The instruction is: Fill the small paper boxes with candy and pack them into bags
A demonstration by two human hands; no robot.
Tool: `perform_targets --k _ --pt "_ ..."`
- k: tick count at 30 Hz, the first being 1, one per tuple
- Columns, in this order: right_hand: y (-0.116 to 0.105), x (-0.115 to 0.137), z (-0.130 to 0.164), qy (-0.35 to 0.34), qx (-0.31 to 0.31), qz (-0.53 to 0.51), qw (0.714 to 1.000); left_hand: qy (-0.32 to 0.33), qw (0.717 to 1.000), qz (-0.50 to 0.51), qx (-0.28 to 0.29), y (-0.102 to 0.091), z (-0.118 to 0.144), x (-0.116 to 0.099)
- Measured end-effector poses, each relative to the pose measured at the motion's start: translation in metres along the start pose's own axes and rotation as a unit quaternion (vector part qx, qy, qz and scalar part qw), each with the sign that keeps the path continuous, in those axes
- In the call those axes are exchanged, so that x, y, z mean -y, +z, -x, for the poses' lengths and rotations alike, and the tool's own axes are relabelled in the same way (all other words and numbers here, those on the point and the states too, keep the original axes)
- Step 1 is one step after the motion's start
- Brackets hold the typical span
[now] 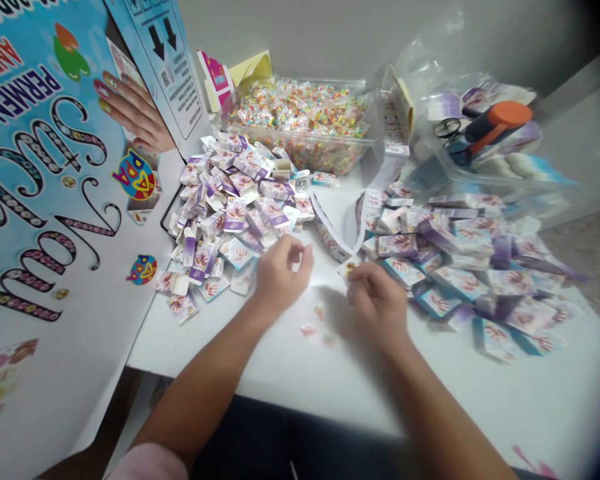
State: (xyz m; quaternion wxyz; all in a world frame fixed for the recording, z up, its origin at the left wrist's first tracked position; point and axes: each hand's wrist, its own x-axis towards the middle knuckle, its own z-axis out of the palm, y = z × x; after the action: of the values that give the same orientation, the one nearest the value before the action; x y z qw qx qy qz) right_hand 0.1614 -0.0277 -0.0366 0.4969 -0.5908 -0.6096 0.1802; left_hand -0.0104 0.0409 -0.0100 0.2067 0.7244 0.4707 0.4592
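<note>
My left hand (283, 275) is just above the table beside a heap of small purple-and-white boxes (235, 215). Its fingers are curled in toward the thumb, and I see nothing between them. In my right hand (379, 303) a small white card with a yellow mark (349, 268) is pinched between thumb and fingers, partly hidden by them. A bent strip of printed card (330, 230) stands on the table just beyond both hands. Between my forearms lie a few small pink and orange pieces (309, 330), blurred.
A clear tub (305, 143) of small colourful wrapped packets stands at the back. More small boxes (463, 283) are piled on the right. Behind them a plastic container (460, 170) holds scissors and an orange-topped item. A large printed carton (80, 220) borders the left side.
</note>
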Motion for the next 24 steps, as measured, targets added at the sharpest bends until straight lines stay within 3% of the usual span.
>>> perform_targets --k 2,5,7,10,15,19,22,24 --pt "-0.006 0.003 -0.003 -0.067 0.067 0.026 0.995 0.008 0.99 -0.138 -0.021 -0.01 -0.003 -0.003" --pt "-0.017 0.01 -0.008 -0.095 0.196 0.049 0.975 -0.055 0.943 -0.328 -0.03 -0.033 -0.008 -0.006" --pt "-0.021 0.014 -0.009 -0.089 0.289 0.085 0.949 -0.085 0.921 -0.38 -0.016 -0.051 -0.011 -0.002" --pt "-0.02 0.018 -0.009 -0.065 0.371 0.162 0.912 -0.11 0.919 -0.379 0.019 -0.072 -0.013 0.013" --pt "-0.008 0.018 -0.004 -0.029 0.381 0.24 0.893 -0.082 0.934 -0.337 0.09 -0.081 -0.014 0.03" --pt "-0.003 0.018 -0.001 -0.031 0.38 0.243 0.892 -0.064 0.953 -0.292 0.052 -0.079 -0.016 0.026" --pt "-0.005 0.021 -0.002 -0.034 0.355 0.203 0.912 -0.042 0.978 -0.205 0.012 -0.075 -0.015 0.015" --pt "-0.007 0.024 -0.004 -0.024 0.328 0.151 0.932 -0.017 0.992 -0.125 0.015 -0.068 -0.013 0.006"
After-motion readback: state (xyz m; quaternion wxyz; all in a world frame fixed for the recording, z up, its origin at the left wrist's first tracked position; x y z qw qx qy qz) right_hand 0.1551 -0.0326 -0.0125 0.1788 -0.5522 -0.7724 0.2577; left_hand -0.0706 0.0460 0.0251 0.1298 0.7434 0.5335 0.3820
